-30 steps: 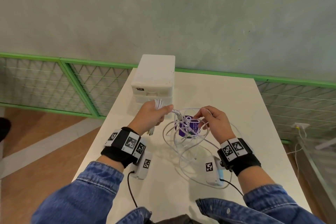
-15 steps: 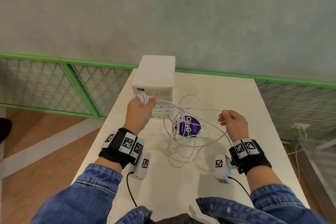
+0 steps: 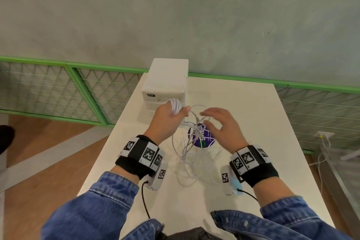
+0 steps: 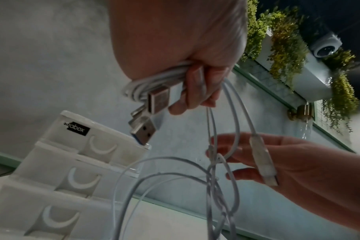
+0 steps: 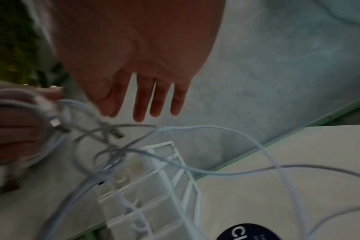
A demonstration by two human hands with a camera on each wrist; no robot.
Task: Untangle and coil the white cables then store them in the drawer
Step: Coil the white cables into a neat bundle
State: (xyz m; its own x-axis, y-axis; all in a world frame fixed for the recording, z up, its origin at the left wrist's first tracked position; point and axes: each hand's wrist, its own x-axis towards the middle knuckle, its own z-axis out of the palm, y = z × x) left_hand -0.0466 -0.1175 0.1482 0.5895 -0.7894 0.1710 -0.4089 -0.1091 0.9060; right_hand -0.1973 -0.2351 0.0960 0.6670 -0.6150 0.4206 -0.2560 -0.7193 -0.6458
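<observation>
My left hand [image 3: 168, 120] grips a small coil of white cable [image 3: 176, 105] just in front of the white drawer unit [image 3: 165, 84]; in the left wrist view the coil [image 4: 152, 81] sits under its curled fingers with two USB plugs [image 4: 143, 129] sticking out. Loose tangled white cables [image 3: 190, 143] hang from that hand down to the table. My right hand [image 3: 218, 124] hovers beside them with fingers spread and straight, holding nothing; the right wrist view shows its fingers [image 5: 144, 100] above the strands. All the unit's drawers [image 4: 72, 170] look shut.
The white table [image 3: 243, 115] carries a round purple sticker [image 3: 203, 139] under the cables. The drawer unit stands at the table's far left edge. A green mesh fence [image 3: 58, 87] and a grey wall lie behind. Wooden floor is on the left.
My right hand let go of the strand it had pulled out to the right and came back toward the left hand, fingers now spread. The left hand kept its coil near the drawers.
</observation>
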